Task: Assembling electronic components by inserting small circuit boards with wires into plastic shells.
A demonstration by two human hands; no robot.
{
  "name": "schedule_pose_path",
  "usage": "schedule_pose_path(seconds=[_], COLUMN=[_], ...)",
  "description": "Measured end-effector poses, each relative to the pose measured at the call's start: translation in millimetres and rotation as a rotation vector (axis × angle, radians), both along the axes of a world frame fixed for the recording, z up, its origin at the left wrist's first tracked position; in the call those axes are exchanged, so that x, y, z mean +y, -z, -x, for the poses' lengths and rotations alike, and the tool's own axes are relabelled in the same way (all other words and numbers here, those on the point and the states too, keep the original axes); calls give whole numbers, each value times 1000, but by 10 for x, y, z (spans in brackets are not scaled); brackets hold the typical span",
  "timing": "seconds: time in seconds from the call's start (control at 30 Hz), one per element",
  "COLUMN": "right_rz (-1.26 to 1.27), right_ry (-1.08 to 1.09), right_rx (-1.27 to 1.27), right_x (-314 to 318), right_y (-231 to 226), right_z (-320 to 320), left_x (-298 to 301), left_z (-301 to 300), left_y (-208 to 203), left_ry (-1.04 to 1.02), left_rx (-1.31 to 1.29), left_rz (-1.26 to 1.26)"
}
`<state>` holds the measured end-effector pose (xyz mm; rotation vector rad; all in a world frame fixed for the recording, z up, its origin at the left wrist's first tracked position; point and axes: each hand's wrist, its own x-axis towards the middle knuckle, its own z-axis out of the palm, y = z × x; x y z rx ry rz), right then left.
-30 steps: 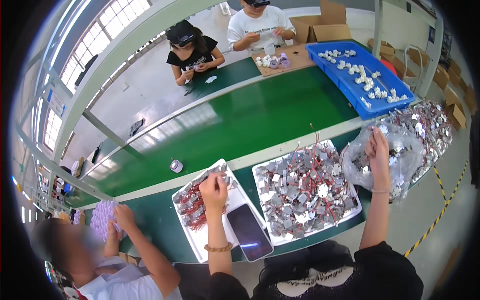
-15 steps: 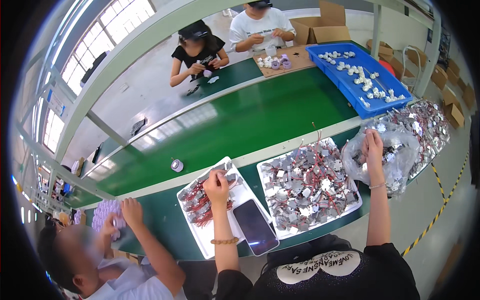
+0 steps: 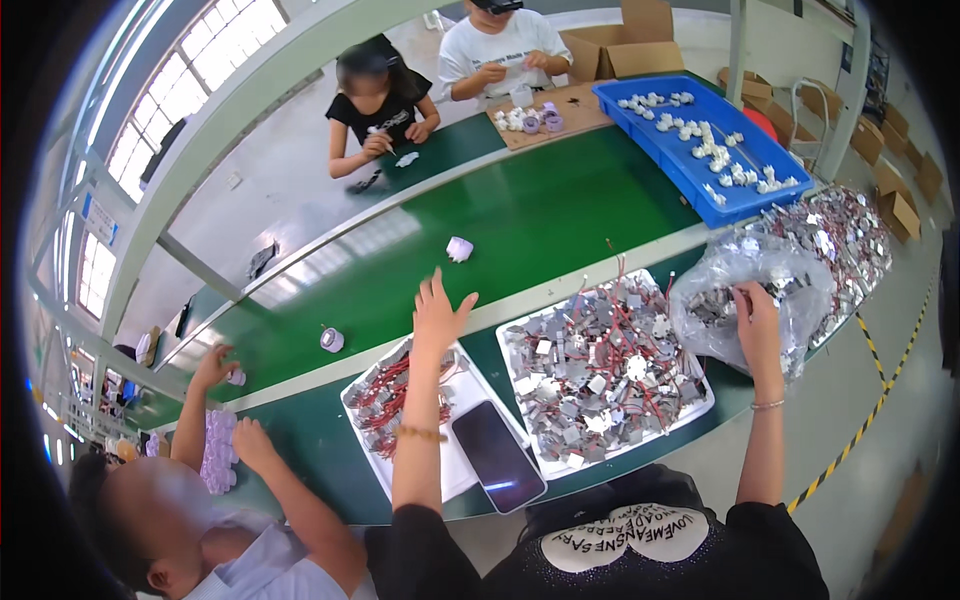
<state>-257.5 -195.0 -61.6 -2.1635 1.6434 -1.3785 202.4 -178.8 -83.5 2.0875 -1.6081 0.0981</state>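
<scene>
My left hand (image 3: 437, 312) is open over the conveyor's near edge, fingers spread toward a lilac piece (image 3: 460, 248) on the green belt. Below that wrist is a white tray (image 3: 462, 400) with bundles of small grey parts on red wires (image 3: 383, 400). At the clear plastic bag (image 3: 700, 322), my right hand (image 3: 760, 315) dips its bent fingers into the opening among small silvery parts (image 3: 712, 302). Whatever those fingers pinch is hidden. Between my arms stands a fuller white tray (image 3: 535, 445), heaped with silvery star-shaped and square parts on red wires (image 3: 610, 375).
A dark phone (image 3: 498, 455) lies across the left tray's edge. Another round lilac piece (image 3: 332, 340) is on the belt. A co-worker at left reaches over stacked lilac pieces (image 3: 218, 455). Beyond the belt are a blue tray (image 3: 660, 150) of white pieces and two people.
My left hand has opened and moved from above the wired parts to the belt. My right hand has lowered into the bag. A lilac piece now sits on the belt; the left co-worker's arm has extended.
</scene>
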Motion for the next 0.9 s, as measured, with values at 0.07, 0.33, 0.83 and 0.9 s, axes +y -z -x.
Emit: schedule_pose_path(seconds=[0.07, 0.33, 0.83, 0.9], right_rz=[9, -60, 23, -35], right_ry=[2, 10, -111, -283], right_rx=[46, -76, -458, -492], right_x=[26, 32, 446, 747], right_y=[-20, -28, -334, -581], right_z=[-73, -121, -262, -541], left_x=[-305, -716, 652, 940], left_z=[-124, -214, 787, 1048], left_y=[73, 292, -1049, -991], left_ry=[136, 246, 397, 499], left_rx=[30, 85, 660, 873], left_rz=[20, -221, 83, 97])
